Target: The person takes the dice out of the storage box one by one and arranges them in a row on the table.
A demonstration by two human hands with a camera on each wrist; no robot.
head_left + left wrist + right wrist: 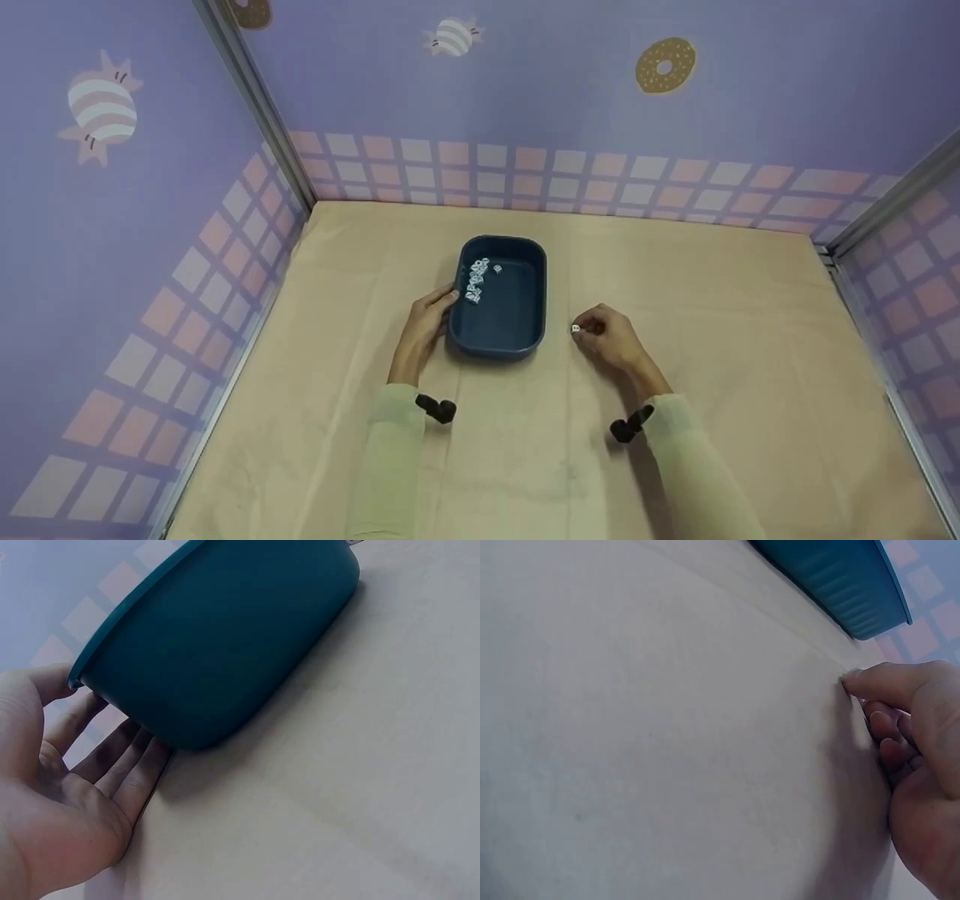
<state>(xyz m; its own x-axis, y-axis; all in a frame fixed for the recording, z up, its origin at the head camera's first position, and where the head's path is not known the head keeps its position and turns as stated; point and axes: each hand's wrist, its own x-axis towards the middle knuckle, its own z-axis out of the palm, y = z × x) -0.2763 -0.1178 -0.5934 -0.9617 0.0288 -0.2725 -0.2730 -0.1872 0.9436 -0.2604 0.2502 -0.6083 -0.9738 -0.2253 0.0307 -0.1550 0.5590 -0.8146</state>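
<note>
A dark blue plastic tub (499, 351) stands on the cloth in the head view. Small white dice (474, 281) lie bunched along its left inner side, one of them a little apart. My left hand (424, 326) holds the tub by its left wall; in the left wrist view, its thumb (54, 682) is at the rim and the fingers reach along the outside and underside. To the right of the tub, my right hand (611, 337) pinches a single white die (575, 328) between thumb and index finger, low over the cloth, the other fingers curled in.
A beige cloth (712, 360) with fold lines covers the table. Purple walls (555, 90) with pink and white checks enclose it at the back and both sides. Black camera mounts (436, 409) sit on both wrists.
</note>
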